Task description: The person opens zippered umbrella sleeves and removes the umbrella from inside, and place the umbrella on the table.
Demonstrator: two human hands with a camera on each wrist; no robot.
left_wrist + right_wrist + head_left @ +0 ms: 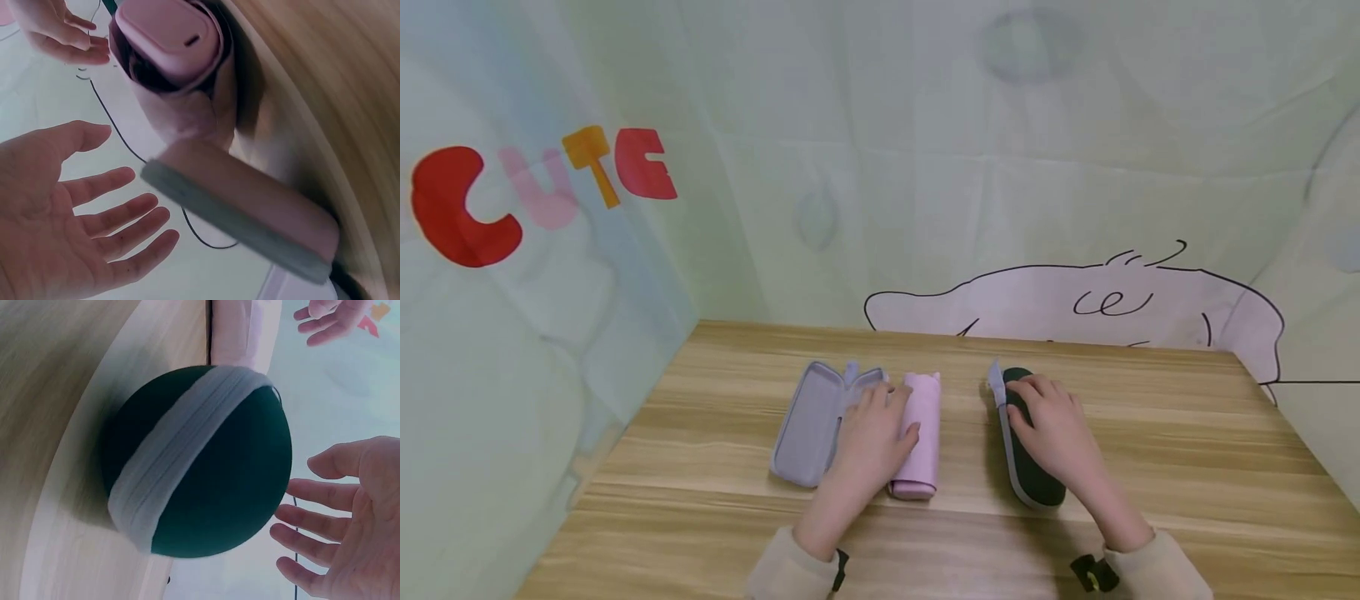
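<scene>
My left hand (868, 442) is over the gap between an open zip case (805, 429) with a grey lining and an upright-lying pink wrapped roll (928, 433). Its fingers are spread and relaxed, with nothing gripped. The left wrist view shows a smooth pink piece (164, 37) with a small slot inside the roll's open end; the case's pink shell (262, 203) stands beside it. My right hand (1056, 429) lies over a closed dark green zip case (1037, 483), fingers loosely bent. In the right wrist view its fingertips meet or nearly meet the case's far side, uncurled.
The wood-grain table (1180, 442) extends around the cases. A printed cloth backdrop (910, 208) hangs behind it and along the left side. A pale fabric tab (996, 383) sticks up from the green case's far left edge.
</scene>
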